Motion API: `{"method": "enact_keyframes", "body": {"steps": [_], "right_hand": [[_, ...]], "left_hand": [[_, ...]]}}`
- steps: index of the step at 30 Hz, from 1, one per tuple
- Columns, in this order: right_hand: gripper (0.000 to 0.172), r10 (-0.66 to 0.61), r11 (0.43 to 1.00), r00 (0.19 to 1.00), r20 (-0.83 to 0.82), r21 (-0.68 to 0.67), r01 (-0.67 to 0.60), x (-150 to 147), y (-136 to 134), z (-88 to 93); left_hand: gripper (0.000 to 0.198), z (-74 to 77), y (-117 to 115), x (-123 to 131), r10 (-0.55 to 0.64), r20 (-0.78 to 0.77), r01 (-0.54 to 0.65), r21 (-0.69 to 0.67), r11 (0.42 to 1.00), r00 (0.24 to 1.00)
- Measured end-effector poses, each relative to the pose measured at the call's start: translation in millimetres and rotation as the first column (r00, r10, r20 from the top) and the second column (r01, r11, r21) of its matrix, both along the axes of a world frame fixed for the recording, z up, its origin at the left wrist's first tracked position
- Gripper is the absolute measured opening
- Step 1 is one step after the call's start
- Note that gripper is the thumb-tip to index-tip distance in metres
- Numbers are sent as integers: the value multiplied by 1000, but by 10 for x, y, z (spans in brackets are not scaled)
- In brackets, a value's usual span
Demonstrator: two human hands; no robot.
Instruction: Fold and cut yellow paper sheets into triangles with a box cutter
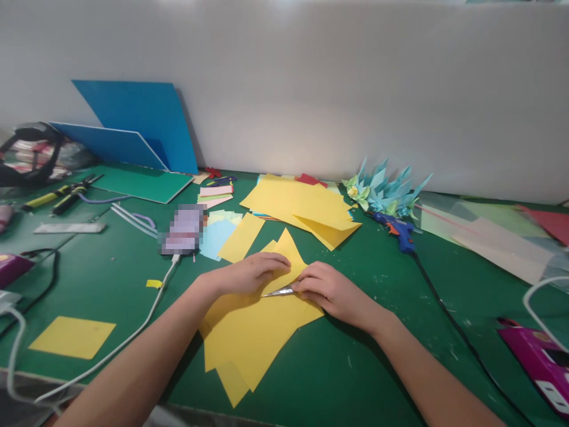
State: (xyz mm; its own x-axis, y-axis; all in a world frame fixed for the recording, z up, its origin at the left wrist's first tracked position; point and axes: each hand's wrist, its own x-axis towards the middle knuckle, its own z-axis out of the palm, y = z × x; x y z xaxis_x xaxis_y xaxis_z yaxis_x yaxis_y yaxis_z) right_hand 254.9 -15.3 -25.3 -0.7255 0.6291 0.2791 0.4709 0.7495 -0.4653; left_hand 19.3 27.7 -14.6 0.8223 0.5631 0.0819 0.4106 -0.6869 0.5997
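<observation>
Several overlapping sheets of yellow paper (253,332) lie in front of me on the green table. My left hand (255,271) rests on the upper part of these sheets, its fingers stretched out and lightly bent over the paper. Close beside it, my right hand (326,290) is closed around a slim silver tool with a pointed tip (279,292). That tip points left and lies along the paper, just below my left fingers. My right fingers hide the tool's other end, so its exact kind is unclear.
Behind my hands lie more yellow sheets (297,198). A blue glue gun (402,232) sits near teal paper flowers (386,188). Leftward are a phone (183,230) on a white cable (153,305), pliers (66,196) and blue boards (146,118). A magenta device (536,362) stands at right.
</observation>
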Motion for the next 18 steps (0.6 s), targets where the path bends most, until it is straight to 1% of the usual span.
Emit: {"method": "enact_keyframes", "body": {"steps": [7, 11, 15, 18], "right_hand": [[17, 22, 998, 1000, 5, 54, -22, -117, -23, -30], [17, 19, 996, 1000, -1, 90, -18, -148, -24, -70], [18, 14, 994, 1000, 6, 105, -14, -183, -31, -88], [18, 68, 993, 997, 39, 89, -71, -221, -68, -41]], "left_hand": [[32, 18, -5, 5, -9, 16, 8, 13, 1000, 1000], [32, 18, -6, 3, 10, -2, -10, 14, 1000, 1000], [33, 3, 1, -2, -2, -31, 3, 26, 1000, 1000], [35, -3, 7, -5, -5, -12, 5, 18, 1000, 1000]]}}
